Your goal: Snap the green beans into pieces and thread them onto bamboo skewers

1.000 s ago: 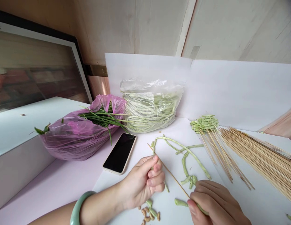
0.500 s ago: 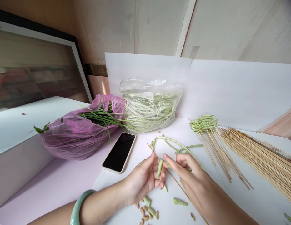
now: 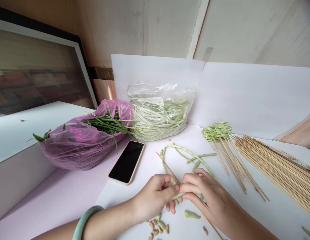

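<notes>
The person's left hand (image 3: 159, 196) and right hand (image 3: 207, 196) meet low over the white worktop (image 3: 140, 196), working at a piece of green bean (image 3: 178, 196). The left grip is closed on it between thumb and fingers, and the right grip pinches its other end with thumb and fingertip, so the piece spans the small gap between the two hands. A bit of green also shows among the left fingers, too hidden to make out fully. A thin wooden skewer (image 3: 169, 169) runs slantwise behind both hands, its tip showing above them and its far end below the right one; I can't tell whether either hand touches it.

Just beyond the hands a long bean strand (image 3: 189, 152) curves in an arch. Closer in, below the left hand, lie tan seeds (image 3: 155, 228), and a short pod piece (image 3: 191, 215) rests just to their right. A pale green bangle (image 3: 87, 221) circles the left wrist.

The phone (image 3: 126, 162) lies dark beyond the left forearm, near a purple bag (image 3: 82, 146) of green stems. Beside that, a clear bag (image 3: 159, 113) bulges with long beans. Over to the right, skewered greens (image 3: 217, 131) sit next to a wide spread of wooden sticks (image 3: 274, 170).
</notes>
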`<state>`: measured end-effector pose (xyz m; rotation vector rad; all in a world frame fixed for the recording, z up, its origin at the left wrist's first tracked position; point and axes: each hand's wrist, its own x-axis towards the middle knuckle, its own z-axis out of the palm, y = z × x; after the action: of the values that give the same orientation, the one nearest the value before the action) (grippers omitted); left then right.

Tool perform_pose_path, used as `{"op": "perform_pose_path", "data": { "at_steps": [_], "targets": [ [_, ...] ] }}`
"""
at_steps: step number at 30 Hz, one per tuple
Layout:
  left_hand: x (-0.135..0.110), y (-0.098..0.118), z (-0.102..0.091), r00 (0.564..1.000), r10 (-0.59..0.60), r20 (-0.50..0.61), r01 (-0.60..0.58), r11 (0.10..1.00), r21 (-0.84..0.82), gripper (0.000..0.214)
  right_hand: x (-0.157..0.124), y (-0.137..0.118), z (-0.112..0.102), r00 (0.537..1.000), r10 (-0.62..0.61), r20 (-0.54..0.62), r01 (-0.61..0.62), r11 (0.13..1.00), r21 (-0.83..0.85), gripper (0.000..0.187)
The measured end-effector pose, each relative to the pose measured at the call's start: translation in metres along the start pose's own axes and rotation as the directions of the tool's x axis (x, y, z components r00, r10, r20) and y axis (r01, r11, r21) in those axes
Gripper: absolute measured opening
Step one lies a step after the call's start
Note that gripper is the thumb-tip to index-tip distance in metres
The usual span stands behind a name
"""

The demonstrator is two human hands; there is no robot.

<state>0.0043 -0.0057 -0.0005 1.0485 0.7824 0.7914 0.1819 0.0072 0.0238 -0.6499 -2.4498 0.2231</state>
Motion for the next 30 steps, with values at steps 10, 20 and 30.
{"op": "perform_pose_path", "data": {
  "at_steps": [10, 20, 30],
  "targets": [
    [0.002, -0.004, -0.004, 0.999, 0.049, -0.003, -0.049, 0.997, 0.061, 0.033, -0.007, 0.003, -0.004, 0.994, 0.099, 0.036, -0.093, 0.983, -0.158, 0.011],
    [-0.008, 0.004, -0.001, 0.983, 0.179, 0.047, -0.171, 0.781, 0.601, 0.028, -0.004, 0.004, 0.003, 0.985, -0.042, 0.164, 0.092, 0.947, -0.307, 0.025],
    [-0.011, 0.007, -0.003, 0.978, 0.141, 0.155, -0.198, 0.866, 0.459, 0.039, -0.001, -0.007, -0.005, 0.988, 0.047, 0.145, -0.035, 0.996, -0.084, 0.028]
  ]
}}
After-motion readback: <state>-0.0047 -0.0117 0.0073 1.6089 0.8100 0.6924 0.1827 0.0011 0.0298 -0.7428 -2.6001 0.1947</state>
